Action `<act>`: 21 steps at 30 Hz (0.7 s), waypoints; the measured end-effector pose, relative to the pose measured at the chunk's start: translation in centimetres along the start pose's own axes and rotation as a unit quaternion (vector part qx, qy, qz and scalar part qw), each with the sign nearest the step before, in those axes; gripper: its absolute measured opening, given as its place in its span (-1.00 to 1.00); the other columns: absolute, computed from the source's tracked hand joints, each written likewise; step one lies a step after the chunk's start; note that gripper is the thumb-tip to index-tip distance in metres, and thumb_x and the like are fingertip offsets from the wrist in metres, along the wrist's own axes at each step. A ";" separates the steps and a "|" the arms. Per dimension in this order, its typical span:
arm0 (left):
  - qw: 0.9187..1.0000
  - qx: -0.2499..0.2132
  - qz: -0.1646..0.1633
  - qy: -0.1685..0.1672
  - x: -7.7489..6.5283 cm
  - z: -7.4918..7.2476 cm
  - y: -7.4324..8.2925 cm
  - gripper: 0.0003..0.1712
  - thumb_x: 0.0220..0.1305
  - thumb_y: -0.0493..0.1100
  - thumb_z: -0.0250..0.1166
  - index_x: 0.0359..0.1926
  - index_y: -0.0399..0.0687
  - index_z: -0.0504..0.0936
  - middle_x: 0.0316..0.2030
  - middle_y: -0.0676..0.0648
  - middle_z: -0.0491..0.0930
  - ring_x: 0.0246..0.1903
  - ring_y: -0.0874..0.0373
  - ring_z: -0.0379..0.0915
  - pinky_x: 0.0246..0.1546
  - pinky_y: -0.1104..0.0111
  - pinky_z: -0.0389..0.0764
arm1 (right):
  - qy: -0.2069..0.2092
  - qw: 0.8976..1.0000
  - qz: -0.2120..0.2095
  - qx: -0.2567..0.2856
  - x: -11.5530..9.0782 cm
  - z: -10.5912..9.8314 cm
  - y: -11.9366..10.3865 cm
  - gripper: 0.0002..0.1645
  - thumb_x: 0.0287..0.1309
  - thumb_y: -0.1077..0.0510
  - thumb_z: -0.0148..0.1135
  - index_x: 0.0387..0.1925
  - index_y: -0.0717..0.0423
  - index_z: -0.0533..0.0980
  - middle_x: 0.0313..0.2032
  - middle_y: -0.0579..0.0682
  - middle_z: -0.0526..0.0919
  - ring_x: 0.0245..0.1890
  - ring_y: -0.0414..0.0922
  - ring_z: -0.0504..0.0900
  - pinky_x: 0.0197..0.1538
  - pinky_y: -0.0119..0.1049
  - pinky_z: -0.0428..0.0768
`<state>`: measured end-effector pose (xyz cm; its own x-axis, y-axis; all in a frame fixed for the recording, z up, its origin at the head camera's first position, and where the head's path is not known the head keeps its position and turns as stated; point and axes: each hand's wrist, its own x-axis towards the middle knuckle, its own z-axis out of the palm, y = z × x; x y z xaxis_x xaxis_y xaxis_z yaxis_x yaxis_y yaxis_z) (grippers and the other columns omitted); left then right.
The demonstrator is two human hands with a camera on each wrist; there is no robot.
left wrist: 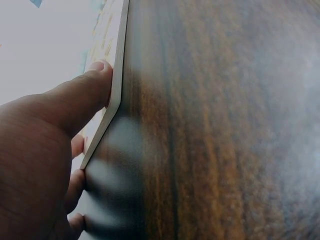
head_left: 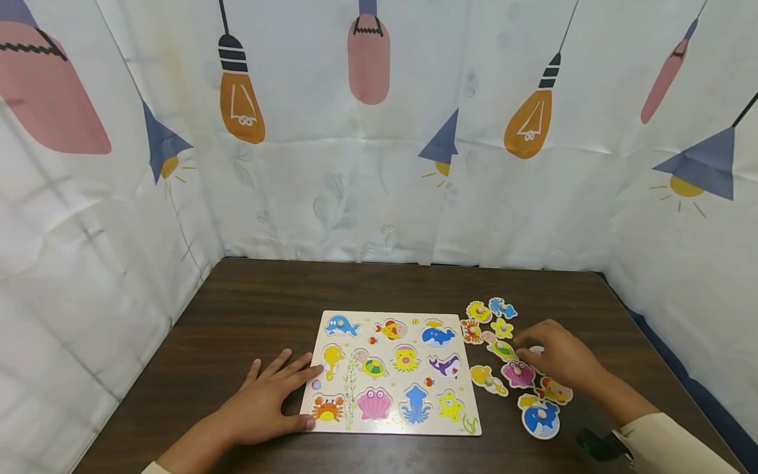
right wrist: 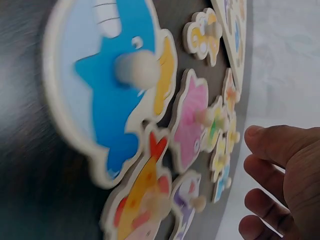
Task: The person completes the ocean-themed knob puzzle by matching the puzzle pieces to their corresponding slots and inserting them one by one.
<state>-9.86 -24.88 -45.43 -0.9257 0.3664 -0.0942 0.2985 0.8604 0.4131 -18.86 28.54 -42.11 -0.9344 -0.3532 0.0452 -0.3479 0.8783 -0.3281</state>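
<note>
While the left hand, fingers spread, apparently steadies the puzzle board on the tabletop, the right hand, grip apart, hovers over knobbed pieces, likely set alongside for reach.

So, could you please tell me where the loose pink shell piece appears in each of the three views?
Head: lower right, the pink shell piece lies right of the puzzle board.
Left wrist: not in this picture.
Right wrist: near the middle, right of the blue whale piece.
Shared landmark: the puzzle board, upper left in left wrist, upper right in right wrist.
</note>
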 end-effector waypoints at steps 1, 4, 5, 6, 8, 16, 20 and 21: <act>1.000 0.000 -0.001 -0.001 0.0 0.0 0.0 0.00 0.06 0.60 0.28 0.51 0.50 0.33 0.54 0.07 0.20 0.55 -0.24 -0.12 0.32 -0.47 -0.24 | -0.001 1.000 0.002 0.001 -0.3 -0.1 0.2 -0.84 0.15 0.13 0.51 -0.20 -0.03 0.76 -0.18 -0.12 0.71 0.00 0.10 0.59 0.03 0.21 0.61; 1.000 0.002 -0.002 -0.001 0.1 0.0 0.1 0.00 0.06 0.60 0.28 0.51 0.51 0.33 0.54 0.07 0.21 0.55 -0.24 -0.12 0.32 -0.47 -0.24 | -0.002 1.000 0.012 -0.001 -0.9 -0.4 0.8 -0.82 0.16 0.11 0.51 -0.18 -0.03 0.76 -0.19 -0.12 0.71 -0.02 0.10 0.60 0.00 0.20 0.63; 1.000 0.002 -0.002 -0.002 0.1 0.0 0.1 0.00 0.06 0.60 0.29 0.51 0.50 0.33 0.54 0.07 0.21 0.55 -0.24 -0.12 0.32 -0.47 -0.24 | -0.001 1.000 0.016 -0.002 -1.1 -0.4 1.0 -0.82 0.16 0.10 0.51 -0.18 -0.03 0.76 -0.18 -0.11 0.71 -0.02 0.10 0.60 -0.01 0.20 0.63; 1.000 0.003 -0.003 -0.002 0.1 0.0 0.1 0.00 0.06 0.60 0.29 0.51 0.50 0.33 0.53 0.07 0.21 0.55 -0.24 -0.12 0.32 -0.47 -0.24 | -0.001 1.000 0.018 -0.006 -1.2 -0.5 1.2 -0.82 0.17 0.09 0.51 -0.18 -0.02 0.76 -0.18 -0.09 0.71 -0.03 0.11 0.60 -0.02 0.20 0.63; 1.000 0.003 -0.003 -0.003 0.1 -0.1 0.1 0.00 0.06 0.59 0.30 0.50 0.50 0.34 0.53 0.06 0.21 0.55 -0.25 -0.12 0.32 -0.48 -0.24 | 0.000 1.000 0.015 -0.008 -1.5 -0.6 1.6 -0.84 0.19 0.08 0.49 -0.18 -0.02 0.76 -0.18 -0.09 0.72 -0.03 0.11 0.60 -0.02 0.21 0.62; 1.000 0.006 -0.001 -0.002 0.2 -0.1 0.1 0.00 0.06 0.59 0.30 0.50 0.49 0.34 0.53 0.06 0.22 0.55 -0.26 -0.11 0.31 -0.48 -0.23 | -0.003 1.000 0.009 -0.011 -2.9 -0.8 2.9 -0.86 0.13 0.13 0.51 -0.23 -0.03 0.75 -0.20 -0.10 0.71 -0.05 0.13 0.61 -0.02 0.24 0.59; 1.000 0.003 0.001 -0.003 0.1 -0.1 0.1 0.00 0.07 0.59 0.30 0.51 0.49 0.33 0.53 0.06 0.21 0.55 -0.26 -0.12 0.31 -0.49 -0.24 | -0.003 1.000 0.009 -0.003 -3.9 -0.8 3.4 -0.86 0.08 0.13 0.55 -0.29 -0.09 0.73 -0.24 -0.17 0.68 -0.07 0.09 0.60 -0.02 0.22 0.60; 1.000 0.001 0.001 -0.004 0.1 -0.1 0.1 -0.01 0.07 0.59 0.30 0.51 0.48 0.33 0.54 0.06 0.20 0.55 -0.26 -0.12 0.31 -0.49 -0.25 | -0.004 1.000 0.010 -0.001 -4.1 -0.7 3.6 -0.84 0.06 0.13 0.56 -0.30 -0.11 0.72 -0.24 -0.17 0.67 -0.08 0.08 0.60 -0.03 0.22 0.60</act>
<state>-9.93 -24.82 -45.28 -0.9232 0.3709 -0.1005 0.3008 0.8604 0.4114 -16.36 33.33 -42.76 -0.9406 -0.3383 0.0306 -0.3292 0.8857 -0.3274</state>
